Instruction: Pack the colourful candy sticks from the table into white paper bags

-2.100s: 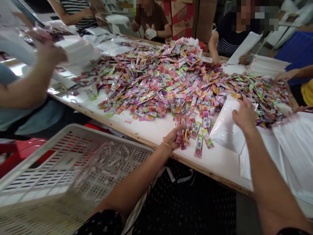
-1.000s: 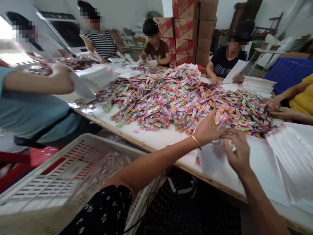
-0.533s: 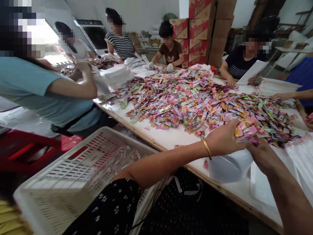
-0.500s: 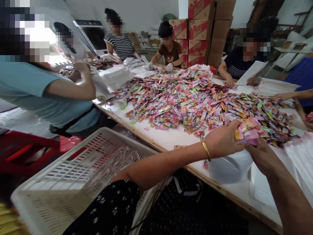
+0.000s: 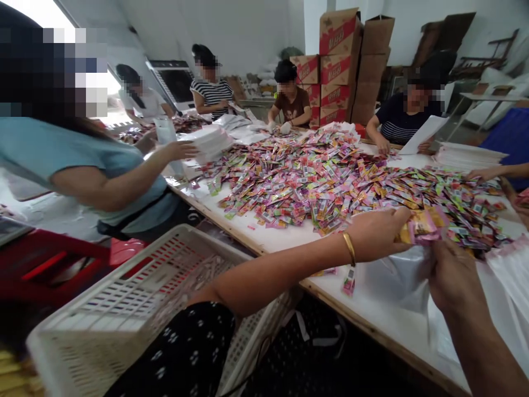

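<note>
So the left hand (image 5: pixel 382 234) is closed around a fat bunch of packets (image 5: pixel 427 223), ends poking out past the fingers toward the right hand (image 5: pixel 457 275). That one's curled closed on the edge of a white bag (image 5: pixel 392 275), just under the bunch. Most of its fingers are hidden, so can't tell how tight. The bag sits on the table (image 5: pixel 285 237), below and between both hands.

Big messy pile (image 5: pixel 306 176) of the same colorful packets just beyond the hands, plus a loose packet (image 5: pixel 349 281) under the left wrist, near the bangle (image 5: pixel 349 248). More bags (image 5: pixel 510 270) lie right of the right hand. White crate (image 5: pixel 103 298) is way off left of the left hand, below table level. Coworkers sit around the table, well beyond both hands.
</note>
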A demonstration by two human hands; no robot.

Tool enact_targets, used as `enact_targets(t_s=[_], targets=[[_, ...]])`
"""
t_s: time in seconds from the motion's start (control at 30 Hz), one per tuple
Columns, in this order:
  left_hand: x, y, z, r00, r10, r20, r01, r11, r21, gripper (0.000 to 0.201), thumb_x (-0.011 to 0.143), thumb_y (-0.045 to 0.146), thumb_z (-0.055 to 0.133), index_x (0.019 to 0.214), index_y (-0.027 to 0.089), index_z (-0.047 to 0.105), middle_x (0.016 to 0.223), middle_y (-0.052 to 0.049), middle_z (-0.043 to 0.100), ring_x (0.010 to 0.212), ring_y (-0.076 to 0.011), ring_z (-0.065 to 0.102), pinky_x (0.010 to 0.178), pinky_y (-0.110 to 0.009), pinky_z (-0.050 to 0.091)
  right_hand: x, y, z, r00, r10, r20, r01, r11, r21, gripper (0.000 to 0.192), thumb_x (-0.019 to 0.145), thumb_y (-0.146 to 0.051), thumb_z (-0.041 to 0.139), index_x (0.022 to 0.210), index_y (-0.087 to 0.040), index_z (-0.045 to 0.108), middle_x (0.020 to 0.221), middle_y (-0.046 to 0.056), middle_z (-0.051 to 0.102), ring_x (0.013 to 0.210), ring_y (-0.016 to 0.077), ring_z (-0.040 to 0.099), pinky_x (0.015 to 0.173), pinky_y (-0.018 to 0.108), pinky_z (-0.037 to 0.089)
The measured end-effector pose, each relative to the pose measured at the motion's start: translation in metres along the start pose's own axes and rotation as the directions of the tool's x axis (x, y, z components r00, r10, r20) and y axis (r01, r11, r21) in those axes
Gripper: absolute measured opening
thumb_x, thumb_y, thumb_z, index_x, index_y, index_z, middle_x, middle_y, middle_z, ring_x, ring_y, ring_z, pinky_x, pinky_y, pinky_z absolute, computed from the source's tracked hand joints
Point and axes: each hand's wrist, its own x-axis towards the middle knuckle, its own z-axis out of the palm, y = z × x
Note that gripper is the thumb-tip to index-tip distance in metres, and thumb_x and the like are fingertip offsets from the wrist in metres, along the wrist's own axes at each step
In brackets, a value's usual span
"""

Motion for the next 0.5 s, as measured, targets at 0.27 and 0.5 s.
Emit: enact_targets(t_s=[0.27, 0.5], targets=[[0.014, -0.010, -0.003, 0.952, 0.116, 0.285, -0.137, 0.989, 0.057, 0.035, 0.088, 0.045, 0.053, 0.106, 0.018, 0.064, 0.100, -0.007, 0.070, 0.086, -0.0196, 0.065, 0.070, -0.026, 0.044, -0.015, 0.004, 0.019, 0.988, 0.079, -0.134, -0.047, 0.974, 0.222, 0.029, 0.069, -0.040, 0.073, 0.089, -0.019, 0.069, 0.093, 0.002, 0.070, 0.088, 0.0177, 0.065, 0.085, 0.035, 0.053], [0.009, -0.005, -0.015, 0.982, 0.134, 0.135, -0.161, 0.962, 0.221, 0.046, 0.076, 0.045, 0.066, 0.108, 0.012, 0.062, 0.097, -0.011, 0.069, 0.085, -0.0222, 0.063, 0.069, -0.027, 0.042, -0.015, -0.003, 0.015, 0.994, 0.090, -0.057, -0.072, 0.963, 0.261, 0.033, 0.065, -0.042, 0.075, 0.086, -0.018, 0.070, 0.087, 0.002, 0.070, 0.082, 0.0167, 0.064, 0.074, 0.029, 0.051]])
